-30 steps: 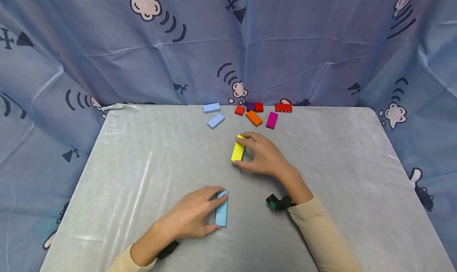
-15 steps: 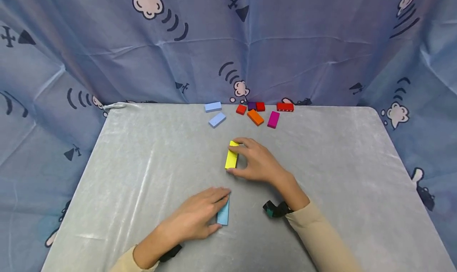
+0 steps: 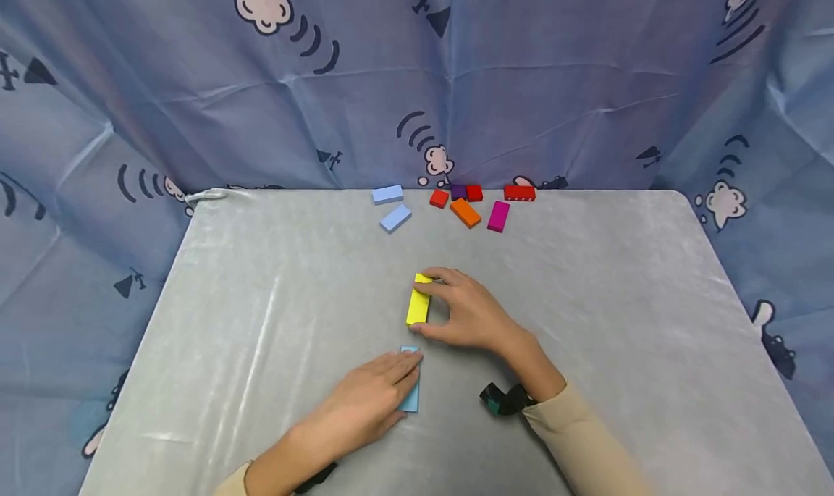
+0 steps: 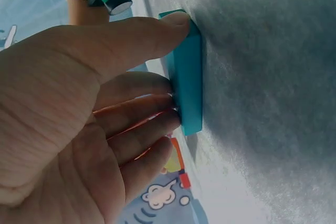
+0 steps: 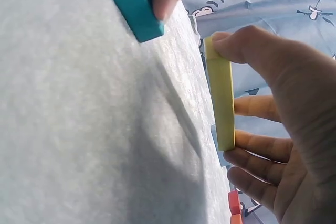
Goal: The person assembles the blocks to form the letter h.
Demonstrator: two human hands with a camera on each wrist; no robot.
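Behind and around the worktop: a blue-violet curtain (image 3: 554, 83) printed with pale cloud shapes and dark curved strokes.
Worktop (image 3: 221, 279): covered in silvery grey, creased on the left, with a rumpled far-left corner.
Sleeves: beige on both arms; the right sleeve (image 3: 583, 434) shows at length, the left sleeve (image 3: 233, 481) only at its cuff.
Right hand (image 3: 465, 311): reaches in over the middle, thumb on the near end of the yellow block and fingers towards its far end, pinching it.
Left hand (image 3: 371, 398): lower and nearer the person, its back covering part of the light blue block; thumb at the near end and fingers against the block, pinching it.
Wrist gear: a black device (image 3: 504, 400) juts from the right wrist.
Yellow block (image 5: 223, 103): held lengthwise, pointing away from the person, just beyond the light blue block, a narrow gap between them.
Light blue block (image 4: 188, 77): near the middle front, also lengthwise.
Far-edge blocks: two pale blue blocks (image 3: 395, 219) on the left; orange block (image 3: 465, 213), magenta block (image 3: 498, 216) and white-marked red block (image 3: 519, 192) to the right.
Smallest pieces: a purple block (image 3: 459, 192) between two short red blocks (image 3: 439, 198).
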